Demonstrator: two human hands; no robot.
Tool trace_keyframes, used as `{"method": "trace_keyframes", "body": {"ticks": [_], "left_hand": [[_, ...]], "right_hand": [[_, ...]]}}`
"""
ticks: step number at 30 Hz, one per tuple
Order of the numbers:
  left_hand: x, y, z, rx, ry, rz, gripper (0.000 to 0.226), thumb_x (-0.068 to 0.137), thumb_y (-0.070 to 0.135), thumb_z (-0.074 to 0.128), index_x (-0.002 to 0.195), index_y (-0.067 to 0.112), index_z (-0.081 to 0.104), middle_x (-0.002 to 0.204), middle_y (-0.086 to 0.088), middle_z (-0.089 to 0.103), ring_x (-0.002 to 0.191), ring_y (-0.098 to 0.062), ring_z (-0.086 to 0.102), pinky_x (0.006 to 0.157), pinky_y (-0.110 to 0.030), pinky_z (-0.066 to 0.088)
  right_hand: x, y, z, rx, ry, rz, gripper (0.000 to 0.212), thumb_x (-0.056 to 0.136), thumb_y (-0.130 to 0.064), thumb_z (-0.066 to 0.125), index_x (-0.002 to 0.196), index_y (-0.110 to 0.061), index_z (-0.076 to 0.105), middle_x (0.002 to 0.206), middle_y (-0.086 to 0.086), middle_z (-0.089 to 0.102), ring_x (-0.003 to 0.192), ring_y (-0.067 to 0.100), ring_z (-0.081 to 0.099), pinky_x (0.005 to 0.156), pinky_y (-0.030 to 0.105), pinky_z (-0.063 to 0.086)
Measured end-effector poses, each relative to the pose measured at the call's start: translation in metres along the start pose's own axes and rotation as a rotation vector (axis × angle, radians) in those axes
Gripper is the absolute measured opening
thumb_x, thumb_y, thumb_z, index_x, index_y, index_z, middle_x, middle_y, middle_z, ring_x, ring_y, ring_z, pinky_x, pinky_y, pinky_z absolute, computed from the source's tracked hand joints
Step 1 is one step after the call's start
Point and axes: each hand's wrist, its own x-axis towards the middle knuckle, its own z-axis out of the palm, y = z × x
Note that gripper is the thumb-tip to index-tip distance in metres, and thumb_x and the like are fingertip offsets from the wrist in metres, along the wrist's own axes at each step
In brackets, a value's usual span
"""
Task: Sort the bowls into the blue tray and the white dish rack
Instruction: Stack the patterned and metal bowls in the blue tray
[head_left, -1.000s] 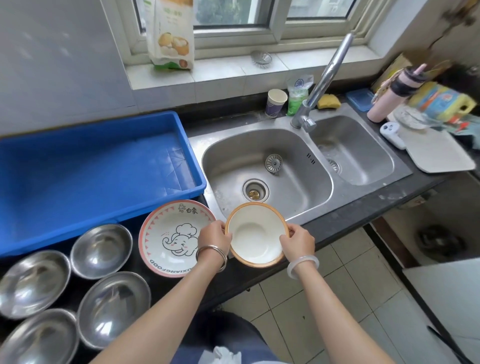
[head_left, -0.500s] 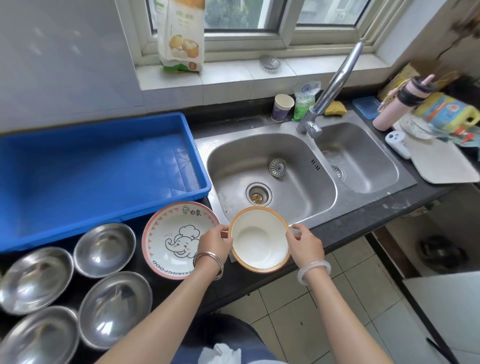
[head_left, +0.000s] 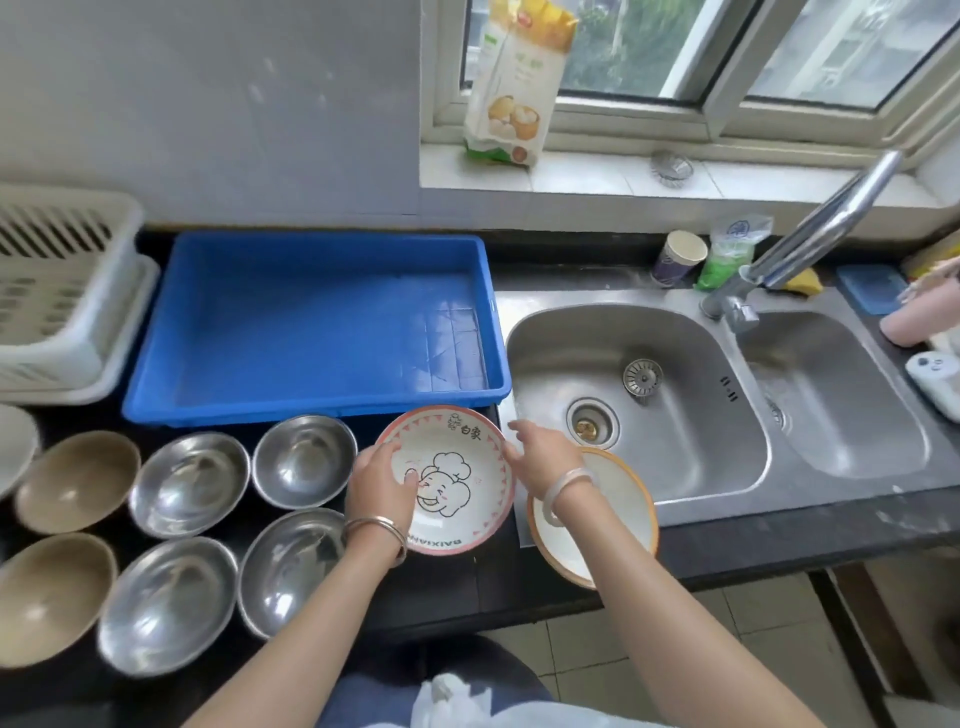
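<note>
At the front edge of the black counter (head_left: 467, 587), between the blue tray (head_left: 311, 322) and the sink (head_left: 634, 405), both hands are at the elephant-print bowl (head_left: 457, 467).

Left hand (head_left: 382, 483): grips the bowl's left rim, with the thumb lying over the rim on the inner face. The fingers are hidden behind the bowl.

Right hand (head_left: 545, 457): fingers extended and loosely spread at the bowl's right rim, holding nothing. Whether they touch the rim cannot be told.

Change since half a second ago: both hands then held the orange-rimmed bowl (head_left: 623, 499) in front of the sink. It has been let go. It now lies on the sink's front strip at the counter edge, just right of the elephant-print bowl and partly under the right forearm. The left hand has moved left from one bowl to the other, and the right hand has followed across.

Elephant-print bowl: in the same spot on the counter, just in front of the tray's near right corner.

The view has swung left. The white dish rack (head_left: 57, 291) has come into frame to the left of the tray, as have two brown bowls (head_left: 78, 480) at the far left. Four steel bowls (head_left: 304, 460) stand in two rows between the brown bowls and the elephant-print bowl, as before.
</note>
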Motion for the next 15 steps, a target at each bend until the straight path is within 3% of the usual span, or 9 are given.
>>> {"method": "trace_keyframes", "body": {"ticks": [4,8,15], "left_hand": [[-0.001,-0.010,-0.002,-0.055,0.034,-0.060,0.049,0.083,0.008,0.060,0.130,0.012,0.049,0.141,-0.011,0.041,0.123,-0.026,0.049,0.107,-0.033,0.036],[-0.001,-0.017,-0.001,-0.076,0.026,-0.094,0.039,0.081,0.003,0.057,0.119,0.012,0.053,0.118,-0.011,0.062,0.105,-0.030,0.058,0.088,-0.038,0.049],[0.004,-0.021,-0.002,-0.167,0.120,-0.200,0.038,0.082,-0.005,0.047,0.110,0.016,0.063,0.106,-0.004,0.070,0.094,-0.023,0.062,0.077,-0.033,0.051]], "right_hand": [[0.024,-0.012,0.008,-0.091,-0.125,-0.007,0.033,0.093,-0.031,0.040,0.119,-0.016,0.054,0.110,0.012,0.067,0.096,0.030,0.061,0.078,0.035,0.048],[0.038,-0.014,0.009,-0.085,-0.180,-0.014,0.023,0.092,-0.024,0.045,0.106,-0.013,0.058,0.102,0.012,0.067,0.082,0.027,0.057,0.070,0.030,0.043],[0.045,-0.014,0.000,0.005,-0.195,-0.064,0.018,0.090,-0.015,0.048,0.094,-0.010,0.064,0.096,0.013,0.068,0.084,0.032,0.065,0.078,0.044,0.057]]}}
